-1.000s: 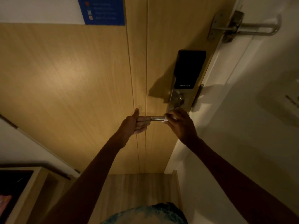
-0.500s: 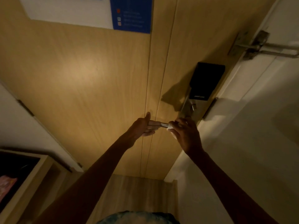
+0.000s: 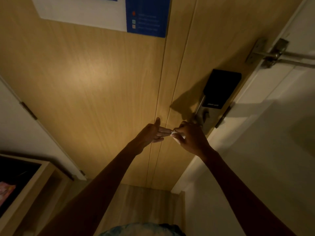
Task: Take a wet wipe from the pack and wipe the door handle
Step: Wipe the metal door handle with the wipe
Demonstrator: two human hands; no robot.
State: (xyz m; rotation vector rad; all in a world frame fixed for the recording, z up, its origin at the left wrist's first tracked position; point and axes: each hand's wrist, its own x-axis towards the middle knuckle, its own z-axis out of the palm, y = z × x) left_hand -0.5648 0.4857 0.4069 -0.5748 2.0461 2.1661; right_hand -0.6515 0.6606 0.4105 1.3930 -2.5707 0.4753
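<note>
My right hand (image 3: 190,137) is closed around a white wipe (image 3: 172,133) at the door (image 3: 102,82) handle, which it hides. My left hand (image 3: 151,133) is open, fingertips touching the wipe.

Door handle (image 3: 193,120) prob. hidden behind right hand (image 3: 190,137)

My left hand (image 3: 150,133) and my right hand (image 3: 189,137) meet fingertip to fingertip before the pale wooden door (image 3: 95,86). A crumpled white wet wipe (image 3: 173,133) sits between them. The black smart lock panel (image 3: 221,89) is up right of my right hand.
</note>
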